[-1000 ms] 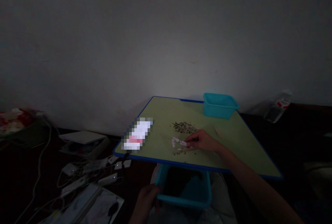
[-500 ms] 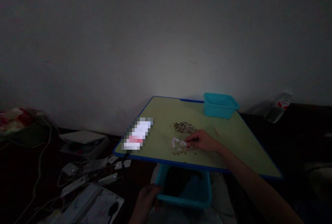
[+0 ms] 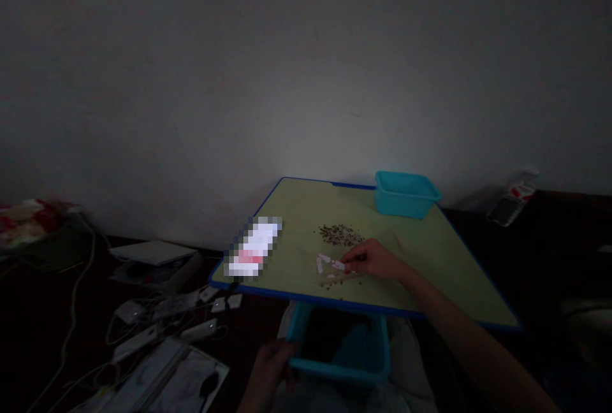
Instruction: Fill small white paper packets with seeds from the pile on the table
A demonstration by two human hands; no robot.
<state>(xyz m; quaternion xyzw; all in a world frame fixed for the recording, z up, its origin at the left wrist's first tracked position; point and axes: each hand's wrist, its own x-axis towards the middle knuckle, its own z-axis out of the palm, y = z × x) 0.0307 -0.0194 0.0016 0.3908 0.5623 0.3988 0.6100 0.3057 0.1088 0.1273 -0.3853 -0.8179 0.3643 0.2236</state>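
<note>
My left hand [image 3: 269, 365] is closed on the left front corner of a blue plastic basket [image 3: 342, 371], which sits low in front of me, below the table's near edge. Dark contents, too dim to name, fill part of that basket. Over the table, my right hand [image 3: 373, 260] has its fingertips pinched together among pale pink-white pieces [image 3: 320, 265]. These lie on or in what looks like clear plastic. What the fingertips hold is too small to make out. Just beyond them is a spread heap of small dark and pale seed-like grains [image 3: 340, 234].
A second blue basket [image 3: 406, 196] stands at the far right of the yellowish table [image 3: 306, 202]. A blurred-out lit screen [image 3: 255, 247] lies at its left edge. Cables and power strips [image 3: 138, 343] clutter the left. A plastic bottle [image 3: 514, 199] leans at right.
The clear plastic's outline beside my right hand shows less plainly now. Both hands and the baskets stay almost where they were.
</note>
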